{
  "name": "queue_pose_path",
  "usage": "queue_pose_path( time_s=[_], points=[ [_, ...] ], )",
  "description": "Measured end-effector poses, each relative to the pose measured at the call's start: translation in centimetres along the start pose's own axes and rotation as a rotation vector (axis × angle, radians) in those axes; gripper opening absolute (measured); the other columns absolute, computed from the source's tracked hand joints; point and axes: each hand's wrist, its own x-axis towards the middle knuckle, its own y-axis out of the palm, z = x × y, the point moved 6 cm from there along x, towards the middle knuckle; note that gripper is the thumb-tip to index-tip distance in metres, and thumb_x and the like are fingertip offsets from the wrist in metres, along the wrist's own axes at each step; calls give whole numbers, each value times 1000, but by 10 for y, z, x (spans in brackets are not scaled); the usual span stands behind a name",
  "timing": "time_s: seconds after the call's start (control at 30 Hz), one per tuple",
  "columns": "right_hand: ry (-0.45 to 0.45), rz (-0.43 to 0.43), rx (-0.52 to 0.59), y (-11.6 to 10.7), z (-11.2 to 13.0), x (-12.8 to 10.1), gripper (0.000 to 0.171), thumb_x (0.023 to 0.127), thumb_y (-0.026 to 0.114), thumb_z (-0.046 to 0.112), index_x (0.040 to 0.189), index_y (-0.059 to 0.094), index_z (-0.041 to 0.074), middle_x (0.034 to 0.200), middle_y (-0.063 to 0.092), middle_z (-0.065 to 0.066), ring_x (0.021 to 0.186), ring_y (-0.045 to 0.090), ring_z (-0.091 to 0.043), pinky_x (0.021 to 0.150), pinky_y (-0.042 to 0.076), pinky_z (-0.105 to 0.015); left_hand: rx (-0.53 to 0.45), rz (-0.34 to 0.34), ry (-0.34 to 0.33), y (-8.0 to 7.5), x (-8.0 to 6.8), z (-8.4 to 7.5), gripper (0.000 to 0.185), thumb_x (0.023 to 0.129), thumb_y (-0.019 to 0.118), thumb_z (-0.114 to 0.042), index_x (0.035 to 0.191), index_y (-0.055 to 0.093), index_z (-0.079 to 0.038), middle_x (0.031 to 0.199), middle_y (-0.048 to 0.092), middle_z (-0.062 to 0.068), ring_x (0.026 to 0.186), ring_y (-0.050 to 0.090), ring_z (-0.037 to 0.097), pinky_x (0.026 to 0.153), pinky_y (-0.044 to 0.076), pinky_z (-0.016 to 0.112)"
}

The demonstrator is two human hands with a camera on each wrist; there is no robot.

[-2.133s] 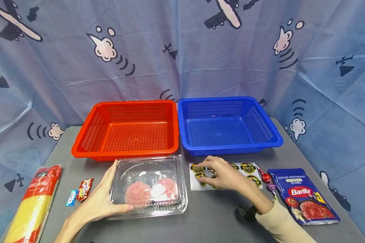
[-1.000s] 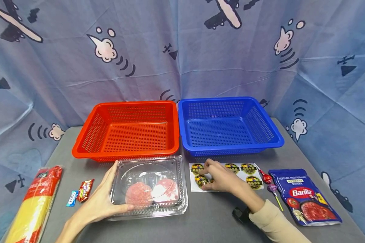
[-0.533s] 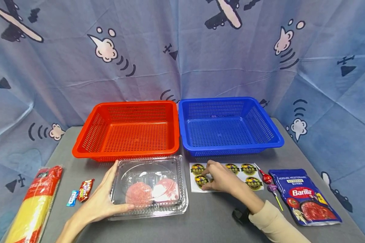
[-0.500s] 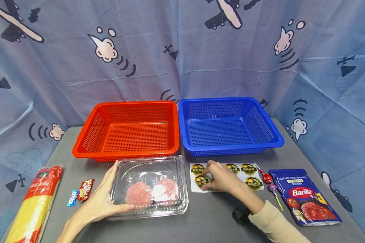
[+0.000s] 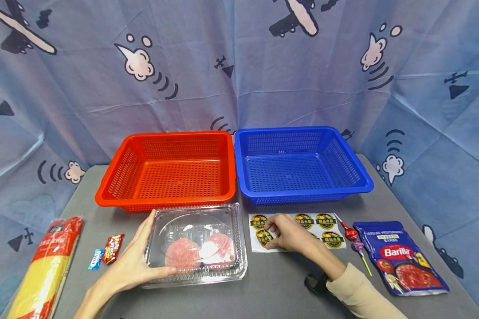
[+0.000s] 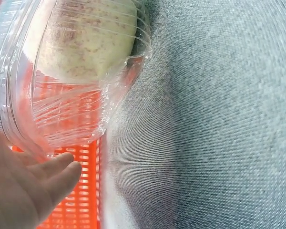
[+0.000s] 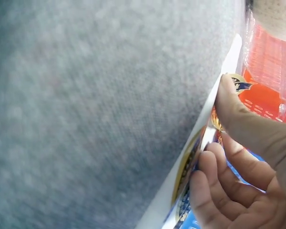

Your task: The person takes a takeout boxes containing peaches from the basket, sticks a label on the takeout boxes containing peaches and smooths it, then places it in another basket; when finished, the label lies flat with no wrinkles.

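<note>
A clear plastic clamshell box (image 5: 197, 241) with two pinkish round pieces inside lies on the grey table (image 5: 279, 288), in front of the red basket. My left hand (image 5: 153, 248) rests against its left side, fingers straight along the edge and thumb laid over the front rim. In the left wrist view the box (image 6: 81, 71) sits just above my left hand's fingers (image 6: 47, 176). To the right lies a white sticker sheet (image 5: 323, 228) with round black-and-yellow labels. My right hand (image 5: 272, 231) pinches the sheet's left part. In the right wrist view, my right hand (image 7: 212, 138) has lifted the sheet's edge (image 7: 190, 157).
An empty red basket (image 5: 104, 199) and an empty blue basket (image 5: 363, 186) stand side by side at the back. A Barilla pouch (image 5: 401, 257) and lollipops (image 5: 349, 232) lie right of the sheet. A spaghetti pack (image 5: 44, 270) and two small candies (image 5: 111, 248) lie at the left.
My right hand has drawn its spread fingers in and closed them at the left end of the sticker sheet. The left hand and the box have not moved.
</note>
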Motion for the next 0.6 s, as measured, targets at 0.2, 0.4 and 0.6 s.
queue_pose_path(
  time_s=[0.2, 0.4, 0.6],
  points=[
    [-8, -42, 46, 0, -1, -1, 43, 64, 95, 10, 98, 73, -4, 71, 62, -1, 66, 51, -5, 60, 45, -19, 6, 0, 0, 0, 0, 0, 144, 61, 96, -44, 166, 2, -13, 166, 19, 29, 143, 38, 53, 105, 38, 73],
    [-11, -79, 40, -1, 1, -2, 24, 63, 95, 10, 80, 77, 6, 62, 60, 4, 60, 44, 0, 55, 40, -17, 4, 3, -2, 0, 0, 0, 144, 62, 96, -44, 166, 2, -12, 166, 19, 30, 143, 39, 53, 105, 39, 73],
    [-12, -76, 48, -1, 2, -3, 27, 62, 94, 7, 78, 73, 6, 67, 62, 1, 63, 49, -2, 60, 45, -18, -16, 12, -14, 1, 0, 0, 143, 62, 95, -44, 166, 1, -15, 166, 18, 30, 143, 37, 54, 106, 37, 75]
  ],
)
